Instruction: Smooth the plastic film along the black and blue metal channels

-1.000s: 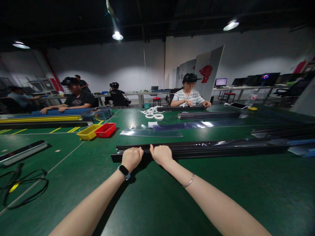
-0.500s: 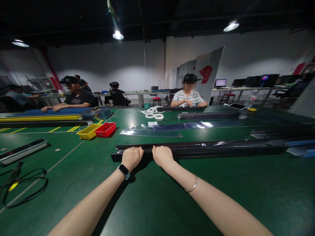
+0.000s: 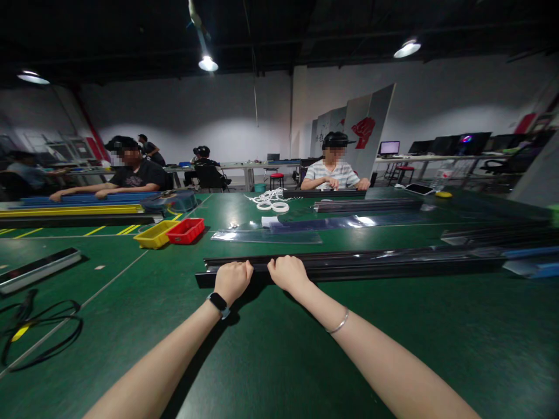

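Observation:
A long black channel strip (image 3: 384, 271) lies crosswise on the green table (image 3: 279, 361), with shiny clear film along its top. Near its left end, my left hand (image 3: 233, 279) is closed over the near edge. My right hand (image 3: 288, 272) grips the same strip a short way to the right, its fingers curled down. The fingertips of both hands are hidden behind the knuckles. Just beyond the strip lie flat sheets of clear film (image 3: 266, 237).
A yellow bin (image 3: 155, 234) and red bin (image 3: 187, 231) stand left of the film. White tape rolls (image 3: 279, 207) lie farther back. A black cable (image 3: 48, 343) coils at left. Two co-workers sit across the table, one with hands on a dark strip (image 3: 323, 193). More dark strips (image 3: 489, 235) lie at right.
Both my hands keep their hold on the strip; the view has shifted slightly. The left co-worker's arm has stretched farther left along the blue strips.

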